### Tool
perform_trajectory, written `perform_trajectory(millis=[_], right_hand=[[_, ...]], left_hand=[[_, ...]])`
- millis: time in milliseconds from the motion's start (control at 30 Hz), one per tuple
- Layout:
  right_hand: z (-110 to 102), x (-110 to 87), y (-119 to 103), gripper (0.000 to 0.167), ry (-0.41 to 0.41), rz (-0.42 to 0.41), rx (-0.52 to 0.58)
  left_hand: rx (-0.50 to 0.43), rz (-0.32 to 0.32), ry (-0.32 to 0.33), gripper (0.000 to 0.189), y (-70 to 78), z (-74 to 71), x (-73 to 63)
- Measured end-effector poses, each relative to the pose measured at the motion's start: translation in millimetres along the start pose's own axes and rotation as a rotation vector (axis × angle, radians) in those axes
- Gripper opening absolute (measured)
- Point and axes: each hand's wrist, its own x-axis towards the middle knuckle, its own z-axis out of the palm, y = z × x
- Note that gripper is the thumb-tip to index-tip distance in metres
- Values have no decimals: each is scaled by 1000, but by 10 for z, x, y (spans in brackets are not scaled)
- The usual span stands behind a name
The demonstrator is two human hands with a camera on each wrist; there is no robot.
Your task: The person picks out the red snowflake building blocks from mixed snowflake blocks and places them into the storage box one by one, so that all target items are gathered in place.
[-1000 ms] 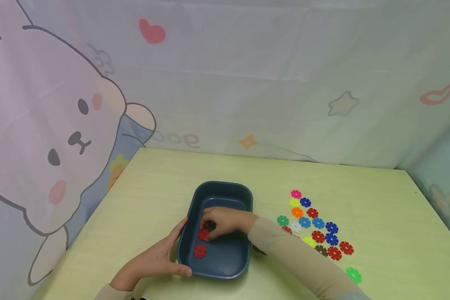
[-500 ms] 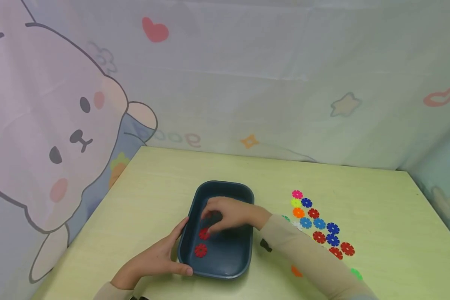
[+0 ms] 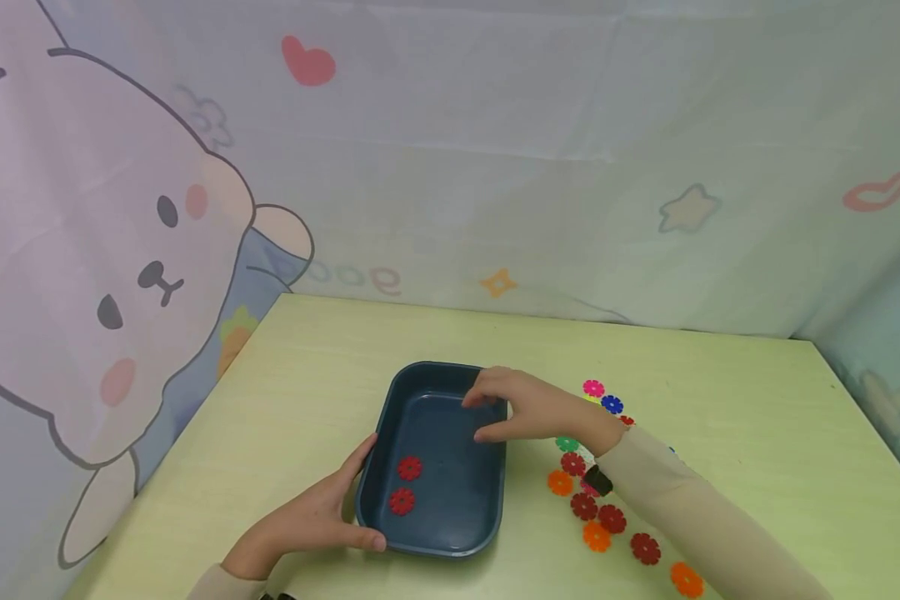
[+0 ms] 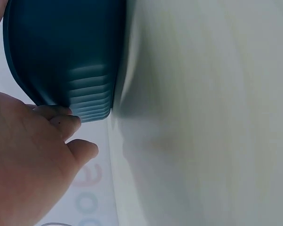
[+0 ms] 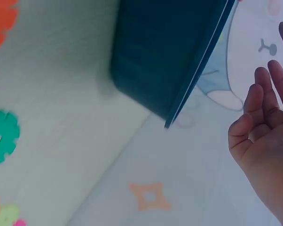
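Observation:
A dark blue plastic tray point(image 3: 453, 512) stands on the table, holding two red snowflake discs point(image 3: 409, 468) point(image 3: 402, 501) near its left wall. My left hand point(image 3: 311, 517) grips the tray's near left corner, the thumb along the near rim and the fingers at the left wall. In the left wrist view those bent fingers point(image 4: 66, 126) touch the outer wall. Over the tray's right rim hovers my right hand point(image 3: 532, 408), fingers apart and loosely bent, with nothing between them; the right wrist view shows its spread fingers point(image 5: 261, 94) too.
Loose snowflake discs in several colours lie right of the tray, among them an orange disc point(image 3: 597, 537), a dark red disc point(image 3: 646, 548) and a green disc point(image 5: 3, 136). The right sleeve point(image 3: 690, 492) covers others. A printed cloth point(image 3: 450, 167) hangs behind the table.
My right hand has let go of a red snowflake disc inside the tray, lifted and moved right to the rim. The left hand has stayed at the corner.

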Motion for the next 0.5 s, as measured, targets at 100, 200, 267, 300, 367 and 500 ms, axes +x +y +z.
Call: perform_trajectory(millis=[100, 200, 267, 300, 367, 500], right_hand=[[-82, -133, 27, 35, 29, 19, -8], [-152, -260, 57, 34, 58, 33, -22], [-187, -348, 85, 32, 71, 60, -34], [-202, -392, 96, 32, 75, 75, -37], [-221, -479, 137, 31, 84, 110, -40], [-235, -665, 268, 32, 115, 176, -46]], left_hand=[[1, -2, -1, 121, 9, -5, -2], [0, -1, 0, 121, 9, -8, -3], [1, -3, 0, 121, 7, -8, -5], [0, -3, 0, 121, 6, -7, -5], [3, -5, 1, 121, 3, -5, -6], [5, -7, 3, 121, 2, -3, -7]])
